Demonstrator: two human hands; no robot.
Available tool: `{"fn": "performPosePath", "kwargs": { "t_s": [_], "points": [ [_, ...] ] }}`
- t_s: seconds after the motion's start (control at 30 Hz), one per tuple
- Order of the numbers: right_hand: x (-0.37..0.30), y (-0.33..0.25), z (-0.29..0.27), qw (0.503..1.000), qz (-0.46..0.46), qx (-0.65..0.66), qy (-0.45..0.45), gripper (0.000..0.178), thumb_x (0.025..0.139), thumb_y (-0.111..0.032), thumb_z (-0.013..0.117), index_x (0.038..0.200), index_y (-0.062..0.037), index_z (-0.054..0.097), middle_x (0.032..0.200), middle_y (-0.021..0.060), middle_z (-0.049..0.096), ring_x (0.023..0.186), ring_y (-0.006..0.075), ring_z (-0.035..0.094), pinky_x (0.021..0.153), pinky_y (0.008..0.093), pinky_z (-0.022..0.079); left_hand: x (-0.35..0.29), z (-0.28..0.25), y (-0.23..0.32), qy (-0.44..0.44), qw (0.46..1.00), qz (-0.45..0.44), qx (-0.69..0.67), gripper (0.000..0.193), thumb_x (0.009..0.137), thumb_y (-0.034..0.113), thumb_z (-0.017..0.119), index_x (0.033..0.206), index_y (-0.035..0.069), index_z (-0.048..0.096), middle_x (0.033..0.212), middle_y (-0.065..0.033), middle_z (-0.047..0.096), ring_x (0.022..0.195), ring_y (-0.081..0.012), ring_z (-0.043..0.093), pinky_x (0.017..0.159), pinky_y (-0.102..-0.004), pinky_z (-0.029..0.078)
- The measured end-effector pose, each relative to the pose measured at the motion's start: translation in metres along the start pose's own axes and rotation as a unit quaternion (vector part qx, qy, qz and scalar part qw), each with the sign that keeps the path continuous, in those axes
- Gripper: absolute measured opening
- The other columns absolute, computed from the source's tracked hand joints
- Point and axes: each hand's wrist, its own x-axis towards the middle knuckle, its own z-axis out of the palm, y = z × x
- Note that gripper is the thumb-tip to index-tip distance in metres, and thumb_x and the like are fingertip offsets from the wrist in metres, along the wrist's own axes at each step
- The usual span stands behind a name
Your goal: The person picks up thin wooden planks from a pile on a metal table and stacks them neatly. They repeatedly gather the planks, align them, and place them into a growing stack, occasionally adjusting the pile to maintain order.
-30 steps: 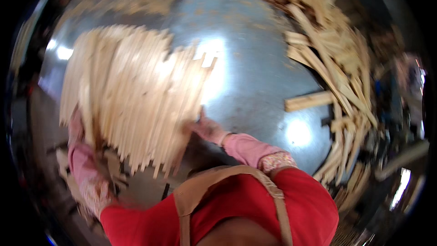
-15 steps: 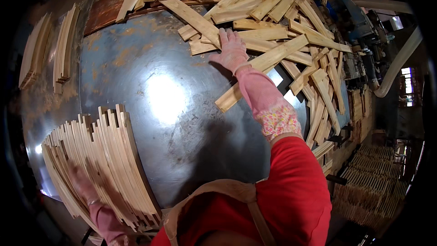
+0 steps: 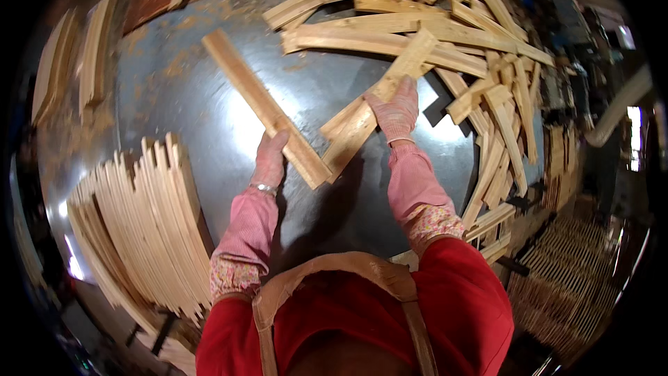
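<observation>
My left hand, bare-fingered with a watch or band at the wrist, is closed on a flat wooden board slanting up to the far left. In my right hand, which looks gloved, is another wooden board, slanting up to the far right. The near ends of the two boards meet in front of me. A further board lies partly hidden beneath the right one. Some of my right fingers are hidden behind the wood. Beyond that hand spreads a loose heap of boards.
A dark, shiny metal tabletop lies under the work. At near left, many slats stand packed on edge in a row. Two small stacks sit at far left. Stacked slats and machinery with a hose are at right.
My left hand has come from the packed row to the middle and now holds a board. My right hand has drawn back nearer and grips a board. The heap's near-left boards have shifted.
</observation>
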Motion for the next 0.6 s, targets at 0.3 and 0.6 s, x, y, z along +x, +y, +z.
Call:
{"fn": "performPosePath", "kwargs": {
  "t_s": [0.3,0.6],
  "points": [
    [-0.104,-0.051,0.006,0.863,0.214,0.449,-0.086,0.114,0.088,-0.018,0.085,0.172,-0.0047,0.009,0.158,0.0210,0.051,0.141,0.0309,0.055,0.120,0.0365,0.040,-0.117,-0.062,0.002,0.165,0.758,0.179,0.605,0.071,0.093,0.015,0.066,0.161,0.018,0.044,0.155,-0.0183,0.052,0.134,-0.0409,0.058,0.108,-0.0487,0.051],
    [-0.197,-0.087,-0.037,0.963,0.008,0.154,-0.219,0.103,0.096,-0.040,0.072,0.172,-0.0114,0.009,0.128,0.0284,0.072,0.119,0.0459,0.070,0.105,0.0467,0.052,-0.215,-0.108,0.002,0.190,0.758,0.021,0.624,0.077,0.087,0.032,0.077,0.156,0.018,0.047,0.146,-0.0171,0.060,0.127,-0.0406,0.061,0.106,-0.0495,0.051]
  ]
}}
